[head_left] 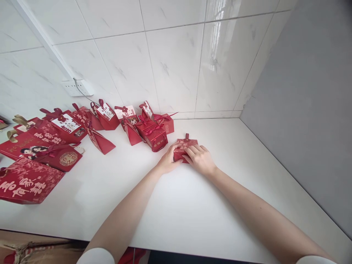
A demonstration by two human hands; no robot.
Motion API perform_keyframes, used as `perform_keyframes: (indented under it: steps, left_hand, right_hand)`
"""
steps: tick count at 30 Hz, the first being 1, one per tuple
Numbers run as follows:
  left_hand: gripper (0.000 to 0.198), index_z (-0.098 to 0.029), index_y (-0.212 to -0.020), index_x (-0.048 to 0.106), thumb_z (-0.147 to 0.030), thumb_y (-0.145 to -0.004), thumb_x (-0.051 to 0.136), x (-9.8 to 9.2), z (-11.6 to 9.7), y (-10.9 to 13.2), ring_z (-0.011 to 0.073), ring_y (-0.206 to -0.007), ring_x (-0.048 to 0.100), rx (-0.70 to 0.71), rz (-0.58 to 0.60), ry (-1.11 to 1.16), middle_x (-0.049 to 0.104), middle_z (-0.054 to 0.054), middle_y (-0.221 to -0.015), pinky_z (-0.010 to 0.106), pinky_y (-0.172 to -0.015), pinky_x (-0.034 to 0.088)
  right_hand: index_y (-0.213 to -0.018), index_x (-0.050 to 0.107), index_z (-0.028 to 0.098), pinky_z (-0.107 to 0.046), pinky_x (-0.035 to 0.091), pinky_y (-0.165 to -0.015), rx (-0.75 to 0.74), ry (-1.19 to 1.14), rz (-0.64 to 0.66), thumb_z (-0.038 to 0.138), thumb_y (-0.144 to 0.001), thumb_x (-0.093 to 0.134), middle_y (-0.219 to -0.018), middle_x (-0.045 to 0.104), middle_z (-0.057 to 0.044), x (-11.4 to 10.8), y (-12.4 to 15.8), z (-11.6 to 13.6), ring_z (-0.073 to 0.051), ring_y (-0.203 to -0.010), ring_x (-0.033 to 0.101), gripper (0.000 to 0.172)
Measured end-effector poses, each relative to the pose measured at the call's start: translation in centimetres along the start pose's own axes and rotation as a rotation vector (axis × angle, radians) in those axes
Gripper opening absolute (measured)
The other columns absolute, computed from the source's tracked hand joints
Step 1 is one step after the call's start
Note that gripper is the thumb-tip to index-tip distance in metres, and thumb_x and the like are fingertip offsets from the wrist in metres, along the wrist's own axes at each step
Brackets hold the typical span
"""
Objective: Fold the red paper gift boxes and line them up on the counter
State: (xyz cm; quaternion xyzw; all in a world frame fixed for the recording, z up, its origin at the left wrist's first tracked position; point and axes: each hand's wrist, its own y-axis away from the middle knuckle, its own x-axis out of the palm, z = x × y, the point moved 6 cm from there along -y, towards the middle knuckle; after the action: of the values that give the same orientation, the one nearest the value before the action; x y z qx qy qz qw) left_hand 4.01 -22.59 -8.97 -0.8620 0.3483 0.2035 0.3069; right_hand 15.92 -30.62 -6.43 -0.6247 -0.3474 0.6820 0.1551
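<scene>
A small red gift box [182, 145] with pale lettering and a dark red ribbon loop [187, 136] on top rests on the white table. My left hand [168, 161] is closed around its left side, fingers along the edge and thumb at the front. Across its top and right side lies my right hand [202, 160], fingers bent over the box and thumb at the front face. Much of the box is hidden beneath my fingers. Just behind and left of it stands a red box with ribbon bows [154, 137].
Several red gift boxes and bags crowd the left, among them a large lettered bag [30, 179] and a box with a round emblem [66, 158]. White tiles [176, 66] back the table [170, 205]. A grey panel [308, 110] borders the right. A socket [78, 88] is at the left.
</scene>
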Motion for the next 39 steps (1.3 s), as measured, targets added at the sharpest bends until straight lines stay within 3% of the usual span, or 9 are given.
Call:
perform_keyframes:
  steps: [8, 12, 16, 23, 33, 36, 39]
  left_hand:
    - [0.059, -0.026, -0.135, 0.039, -0.023, -0.082, 0.063, -0.1, -0.2, -0.1, 0.0233, -0.141, 0.032, 0.014, -0.017, -0.021, 0.037, 0.007, -0.149, 0.045, -0.118, 0.028]
    - [0.039, -0.025, -0.129, 0.049, -0.032, -0.091, 0.053, -0.9, -0.9, 0.0, 0.0214, -0.134, 0.042, 0.024, -0.078, -0.117, 0.049, 0.007, -0.14, 0.044, -0.114, 0.035]
    - [0.033, -0.028, -0.125, 0.056, -0.036, -0.094, 0.047, -1.6, -1.5, 0.2, 0.0198, -0.125, 0.052, 0.043, -0.069, -0.202, 0.056, 0.004, -0.132, 0.041, -0.107, 0.045]
    - [0.035, -0.027, -0.125, 0.058, -0.037, -0.092, 0.052, -1.8, -1.7, 0.4, 0.0179, -0.118, 0.058, 0.097, -0.105, -0.307, 0.059, 0.004, -0.13, 0.036, -0.102, 0.051]
    - [0.038, -0.025, -0.13, 0.056, -0.03, -0.092, 0.052, -1.5, -1.9, 0.3, 0.0185, -0.118, 0.059, 0.212, -0.135, -0.427, 0.061, 0.005, -0.129, 0.036, -0.104, 0.05]
    - [0.037, -0.026, -0.13, 0.056, -0.027, -0.094, 0.047, -1.7, -2.1, 0.4, 0.0172, -0.12, 0.058, 0.202, -0.119, -0.369, 0.061, 0.003, -0.13, 0.035, -0.107, 0.047]
    - [0.037, -0.026, -0.129, 0.057, -0.03, -0.096, 0.041, -2.1, -1.5, 0.4, 0.0176, -0.124, 0.055, 0.095, -0.162, -0.248, 0.059, 0.003, -0.132, 0.037, -0.109, 0.043]
  right_hand:
    - [-0.097, 0.063, 0.021, -0.036, 0.04, -0.071, 0.083, -0.101, 0.0, 0.031, -0.097, 0.046, -0.093, 0.068, -0.007, -0.2, 0.0, -0.5, -0.023, -0.088, 0.059, 0.019]
    - [-0.11, 0.061, 0.024, -0.038, 0.046, -0.084, 0.086, -0.366, -0.01, 0.031, -0.097, 0.047, -0.107, 0.068, -0.007, -0.2, 0.2, -1.6, -0.022, -0.1, 0.06, 0.021]
    - [-0.123, 0.055, 0.023, -0.044, 0.046, -0.096, 0.034, -0.518, 0.023, 0.029, -0.095, 0.049, -0.119, 0.065, -0.007, 0.0, 0.6, -2.5, -0.023, -0.114, 0.057, 0.03]
    - [-0.127, 0.053, 0.02, -0.044, 0.043, -0.106, -0.038, -0.392, 0.007, 0.027, -0.092, 0.052, -0.117, 0.066, -0.009, 0.3, 1.1, -2.4, -0.022, -0.111, 0.06, 0.036]
    - [-0.123, 0.057, 0.022, -0.045, 0.047, -0.1, 0.018, -0.41, 0.005, 0.027, -0.093, 0.049, -0.113, 0.067, -0.009, 0.3, 0.9, -2.2, -0.025, -0.107, 0.061, 0.032]
    - [-0.124, 0.057, 0.025, -0.046, 0.043, -0.105, 0.114, -0.59, 0.013, 0.032, -0.094, 0.048, -0.122, 0.064, -0.007, 0.0, 0.8, -2.3, -0.024, -0.118, 0.056, 0.032]
    - [-0.129, 0.052, 0.024, -0.048, 0.037, -0.11, 0.505, -0.756, -0.069, 0.043, -0.097, 0.041, -0.137, 0.054, -0.008, 0.3, 1.7, -4.1, -0.025, -0.13, 0.046, 0.039]
